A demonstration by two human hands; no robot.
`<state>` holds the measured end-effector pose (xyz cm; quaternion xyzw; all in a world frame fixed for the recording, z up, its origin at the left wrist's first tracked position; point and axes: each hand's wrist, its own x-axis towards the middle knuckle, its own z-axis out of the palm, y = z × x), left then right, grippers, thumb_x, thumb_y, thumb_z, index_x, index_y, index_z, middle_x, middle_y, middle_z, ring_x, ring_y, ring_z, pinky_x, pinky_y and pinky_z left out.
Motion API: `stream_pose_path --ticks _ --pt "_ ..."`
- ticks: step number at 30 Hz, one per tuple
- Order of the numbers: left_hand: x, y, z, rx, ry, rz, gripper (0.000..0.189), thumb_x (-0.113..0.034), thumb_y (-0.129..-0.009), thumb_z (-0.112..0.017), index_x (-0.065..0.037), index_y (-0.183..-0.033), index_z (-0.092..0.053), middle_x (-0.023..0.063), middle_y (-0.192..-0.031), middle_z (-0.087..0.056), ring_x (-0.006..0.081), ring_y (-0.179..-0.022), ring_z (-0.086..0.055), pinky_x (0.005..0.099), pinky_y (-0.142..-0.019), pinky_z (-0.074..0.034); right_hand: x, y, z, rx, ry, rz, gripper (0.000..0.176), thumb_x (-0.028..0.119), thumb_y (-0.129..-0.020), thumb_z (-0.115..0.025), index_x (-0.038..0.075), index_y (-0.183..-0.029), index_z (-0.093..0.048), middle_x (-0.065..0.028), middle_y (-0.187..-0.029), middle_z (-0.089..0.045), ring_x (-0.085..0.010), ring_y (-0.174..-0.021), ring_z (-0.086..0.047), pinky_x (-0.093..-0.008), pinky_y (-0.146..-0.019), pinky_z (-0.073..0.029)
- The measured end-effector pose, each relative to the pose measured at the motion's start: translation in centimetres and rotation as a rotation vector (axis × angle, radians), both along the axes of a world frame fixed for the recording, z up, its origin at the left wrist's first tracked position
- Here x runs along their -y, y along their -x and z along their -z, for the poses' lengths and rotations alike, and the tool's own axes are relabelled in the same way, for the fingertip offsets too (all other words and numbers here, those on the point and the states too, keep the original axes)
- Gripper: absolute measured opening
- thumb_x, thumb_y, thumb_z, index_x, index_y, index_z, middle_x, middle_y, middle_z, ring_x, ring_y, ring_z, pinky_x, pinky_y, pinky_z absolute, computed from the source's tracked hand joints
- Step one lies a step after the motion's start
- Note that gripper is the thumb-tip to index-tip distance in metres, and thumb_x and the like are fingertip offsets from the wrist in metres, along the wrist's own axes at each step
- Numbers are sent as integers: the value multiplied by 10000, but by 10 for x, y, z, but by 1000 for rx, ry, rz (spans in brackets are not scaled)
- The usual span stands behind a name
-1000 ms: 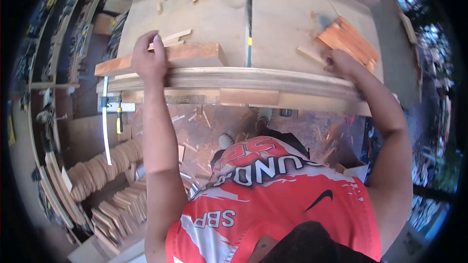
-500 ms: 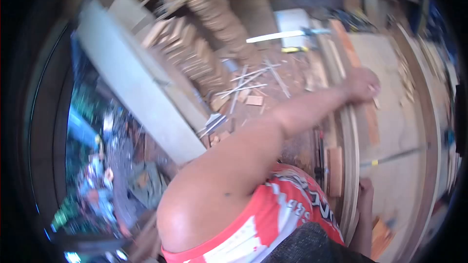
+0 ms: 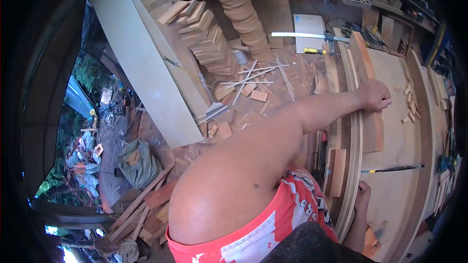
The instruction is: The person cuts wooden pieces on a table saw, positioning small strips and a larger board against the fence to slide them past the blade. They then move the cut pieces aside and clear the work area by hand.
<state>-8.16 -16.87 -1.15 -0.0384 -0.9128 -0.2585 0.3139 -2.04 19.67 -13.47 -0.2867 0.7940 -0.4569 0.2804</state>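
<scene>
My left hand [image 3: 375, 95] reaches across to the workbench and is closed over a reddish-brown wooden board [image 3: 373, 134]. Its fingers curl into a fist at the board's right edge; what they hold, if anything, is hidden. Lower down, my right hand [image 3: 362, 194] rests beside the bench's long wooden edge [image 3: 355, 165], fingers curled and partly hidden. A dark, thin tool with a yellow band [image 3: 399, 168] lies across the pale bench top near it. Small wood blocks [image 3: 411, 102] lie to the right of my left hand.
A bar clamp [image 3: 302, 35] and a yellow-handled tool [image 3: 313, 50] sit at the bench's far end. Stacked wood pieces [image 3: 207, 39], a pile of round discs [image 3: 239, 12] and thin sticks [image 3: 258, 75] are on the left. A long pale panel [image 3: 146, 63] leans near the opening.
The view has shifted and become sharper, so most things appear further right or lower. My left hand stays at the board, and my right hand stays by the bench edge.
</scene>
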Motion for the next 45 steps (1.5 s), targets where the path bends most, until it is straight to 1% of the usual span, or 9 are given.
stream_pose_path --ticks 9,11,14,19,30,38,40,42,45 --pt "10 11 24 1 -84 58 306 -395 -854 -594 -122 -873 -730 133 -923 -690 350 -949 -630 482 -838 -481 -3 21 3 -158 -228 -143 171 68 -922 -588 -57 -852 -682 -112 -685 -637 -104 -684 -577 -341 -644 -493" --pt "12 -4 5 133 -122 196 356 -407 -837 -630 -85 -947 -735 162 -888 -652 338 -897 -604 461 -827 -473 -1 13 -11 -119 -269 -122 179 121 -928 -570 -21 -877 -667 -217 -764 -641 -272 -667 -619 -409 -695 -489" --pt "6 -13 -7 95 -173 217 303 -309 -878 -617 -34 -760 -669 181 -790 -637 388 -785 -592 488 -721 -457 16 -2 -46 -3 -351 61 214 229 -900 -649 33 -889 -735 -187 -789 -689 -257 -682 -657 -401 -666 -518" --pt "13 -7 -8 -87 11 374 235 -187 -910 -598 -57 -718 -637 125 -707 -613 323 -689 -577 423 -672 -434 14 -10 -52 97 -350 189 136 180 -840 -702 58 -857 -760 -124 -765 -717 -242 -690 -681 -377 -680 -530" --pt "5 -2 -35 216 224 562 165 -138 -906 -589 -45 -806 -681 86 -768 -653 259 -708 -586 363 -688 -420 26 -4 -52 256 -281 285 33 54 -761 -743 40 -787 -728 -103 -764 -712 -241 -693 -665 -364 -681 -512" --pt "11 0 -33 224 263 596 158 -258 -884 -635 -110 -875 -688 53 -798 -648 245 -754 -617 359 -727 -410 34 -14 -55 203 -405 284 69 55 -785 -742 2 -817 -710 -134 -842 -692 -317 -812 -662 -399 -766 -512" --pt "10 -1 -33 204 246 595 150 -252 -885 -638 -111 -876 -688 54 -799 -648 247 -752 -614 361 -733 -414 31 -12 -74 152 -490 177 134 136 -835 -724 22 -906 -723 -159 -910 -693 -348 -903 -659 -412 -832 -507" --pt "7 -2 -32 186 236 585 142 -246 -886 -642 -112 -878 -688 55 -801 -647 249 -751 -611 363 -738 -417 28 -21 -93 179 -412 306 235 214 -877 -704 40 -1035 -717 -174 -1014 -683 -354 -1015 -642 -416 -898 -495" --pt "7 -6 -35 193 241 524 121 -226 -886 -643 -115 -880 -691 52 -806 -647 247 -752 -608 358 -744 -419 -30 -39 -104 -294 -465 731 419 291 -890 -709 51 -1226 -638 -166 -1200 -647 -347 -1139 -601 -425 -977 -473"
